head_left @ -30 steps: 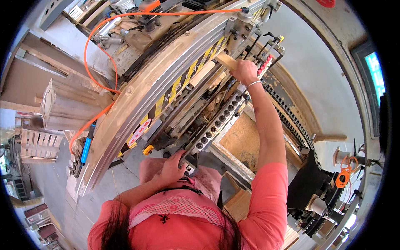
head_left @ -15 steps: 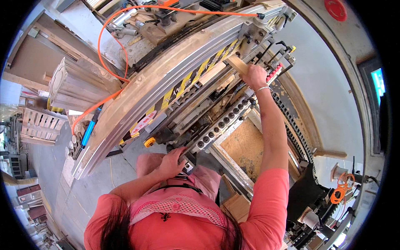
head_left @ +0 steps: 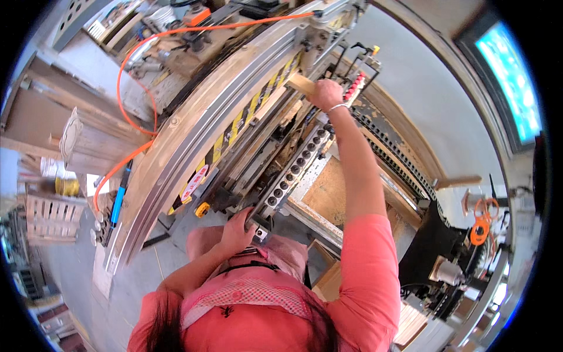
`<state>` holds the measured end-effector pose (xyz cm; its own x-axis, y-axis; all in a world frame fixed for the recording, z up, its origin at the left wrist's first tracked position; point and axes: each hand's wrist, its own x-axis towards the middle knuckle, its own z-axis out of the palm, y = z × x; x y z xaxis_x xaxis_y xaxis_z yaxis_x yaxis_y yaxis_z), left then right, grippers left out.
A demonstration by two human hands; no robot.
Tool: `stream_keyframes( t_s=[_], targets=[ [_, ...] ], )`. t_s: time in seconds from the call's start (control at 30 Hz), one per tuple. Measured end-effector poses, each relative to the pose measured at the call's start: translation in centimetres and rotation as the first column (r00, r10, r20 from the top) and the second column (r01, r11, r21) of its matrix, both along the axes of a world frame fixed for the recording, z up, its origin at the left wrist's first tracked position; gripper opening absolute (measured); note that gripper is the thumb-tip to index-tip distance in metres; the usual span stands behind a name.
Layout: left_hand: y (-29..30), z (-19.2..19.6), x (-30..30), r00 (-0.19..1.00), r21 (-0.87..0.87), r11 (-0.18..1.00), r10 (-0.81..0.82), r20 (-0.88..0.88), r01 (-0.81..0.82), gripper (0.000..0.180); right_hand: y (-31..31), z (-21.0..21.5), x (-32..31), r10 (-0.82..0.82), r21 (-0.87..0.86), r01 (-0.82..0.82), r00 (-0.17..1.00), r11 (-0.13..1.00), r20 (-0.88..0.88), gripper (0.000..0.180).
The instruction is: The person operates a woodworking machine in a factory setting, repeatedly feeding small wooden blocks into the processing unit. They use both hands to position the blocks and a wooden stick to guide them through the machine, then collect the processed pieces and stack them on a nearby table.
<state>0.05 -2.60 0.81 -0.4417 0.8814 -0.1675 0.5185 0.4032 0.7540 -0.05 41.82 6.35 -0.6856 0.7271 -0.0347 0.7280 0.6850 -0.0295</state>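
Note:
My right hand, arm stretched far forward, is closed around one end of a short, light wooden strip. The strip's other end points left, over the machine's bed near the yellow-and-black striped edge. Close to my body, my left hand has its fingers curled over the near end of a long metal rail; its fingertips are partly hidden. Along that rail runs a light bar with a row of round black knobs. Just right of my right hand is a row of red knobs.
A dusty beam crosses at the left, with an orange air hose and a blue air gun. A lit screen is at upper right. A chipboard panel and black cable chain lie to the right.
The view has swung rightward, so the screen shows more fully and the machine appears further left. Both hands keep about the same places on the machine, the right one still holding the wooden strip.

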Motion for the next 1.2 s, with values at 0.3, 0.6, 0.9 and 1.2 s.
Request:
stream_keyframes(
  t_s=[0.3,0.6,0.9,1.2],
  targets=[
    [-0.5,-1.4,-0.6,0.999,0.217,0.975,-0.045,-0.013,0.047,0.045,-6.6,-0.7,2.1,-0.007,0.263,0.157,0.869,0.952,-0.496,0.028],
    [-0.2,-3.2,-1.1,0.985,0.200,0.974,-0.133,0.107,0.110,0.051,-35.4,1.3,17.3,-0.279,-0.025,0.375,0.643,0.927,-0.713,0.026],
    [0.2,-5.5,-1.9,0.975,0.217,0.959,-0.203,0.087,0.180,0.053,-58.5,-1.8,28.1,-0.707,-0.123,0.777,0.480,0.617,-0.520,0.020],
    [0.6,-5.4,-2.2,0.973,0.219,0.954,-0.222,0.058,0.205,0.053,-69.9,-4.7,34.8,-0.898,0.022,0.962,0.264,0.274,-0.353,0.016]
  ],
)
